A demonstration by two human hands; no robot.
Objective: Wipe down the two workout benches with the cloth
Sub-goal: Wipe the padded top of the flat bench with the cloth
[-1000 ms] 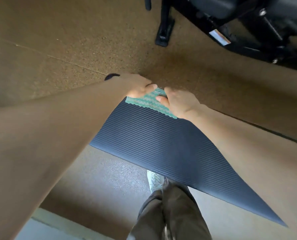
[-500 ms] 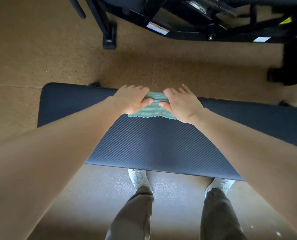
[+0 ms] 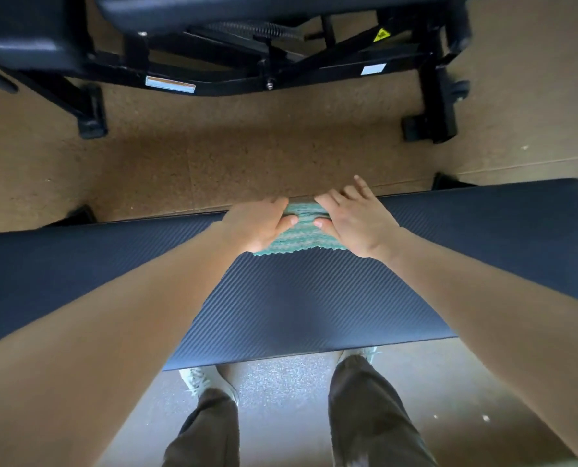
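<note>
Both hands press a green cloth to the far edge of a dark bench pad.

The left hand (image 3: pixel 259 224) and right hand (image 3: pixel 355 222) lie palm-down with fingers spread flat on the cloth (image 3: pixel 301 230), thumbs nearly meeting over it; neither hand is closed around it. The cloth, green with pale wavy stripes, sits at the middle of the near bench (image 3: pixel 314 298), whose navy pad has a fine diagonal ribbed texture and runs left to right across the view. Beyond it lies brown speckled floor (image 3: pixel 247 156) with faint seams, then the second bench (image 3: pixel 233 59), black-framed, with labels and a yellow warning sticker. Near the viewer, two legs in dark trousers (image 3: pixel 365 416) and pale shoes stand on greyer flooring.
</note>
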